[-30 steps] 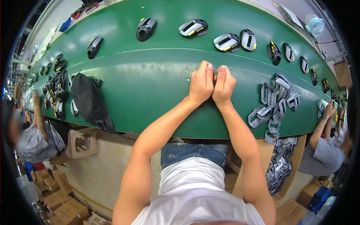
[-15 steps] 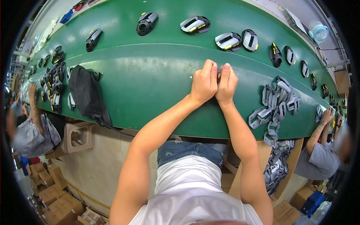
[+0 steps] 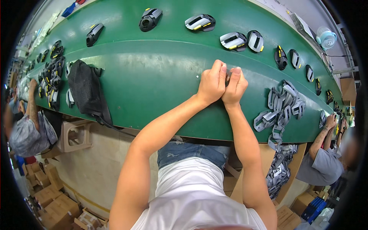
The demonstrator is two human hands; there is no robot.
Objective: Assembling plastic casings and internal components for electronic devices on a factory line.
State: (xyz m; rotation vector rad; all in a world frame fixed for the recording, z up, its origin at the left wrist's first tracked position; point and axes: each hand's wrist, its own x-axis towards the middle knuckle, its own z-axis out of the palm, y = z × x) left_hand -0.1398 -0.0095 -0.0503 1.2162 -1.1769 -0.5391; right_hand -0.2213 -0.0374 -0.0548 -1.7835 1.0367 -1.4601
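Observation:
Over the green table [image 3: 161, 88], my left hand [image 3: 211, 83] and my right hand [image 3: 234, 87] are pressed together, both closed with the thumbs side by side. A sliver of a dark grey piece [image 3: 228, 79] shows between them; the fingers hide the rest, so its kind cannot be made out. To the right of my right hand lies a loose heap of grey plastic shell parts [image 3: 285, 100]. Beyond my hands sits a row of grey and black computer mouse shells [image 3: 233, 41] with yellow accents, another of them [image 3: 200, 23] farther left.
A black mesh bag [image 3: 85, 86] lies at the left, near a pile of mouse shells [image 3: 51, 82]. Below the table's right front edge stands a carton [image 3: 264, 153] full of grey parts. Co-workers sit at left [image 3: 28, 130] and right [image 3: 322, 165]. A plastic stool [image 3: 74, 136] stands at left.
Both hands remain pressed together, the right one turned slightly and shifted a little to the right. Slightly more of the dark piece shows between them. The view has shifted a little.

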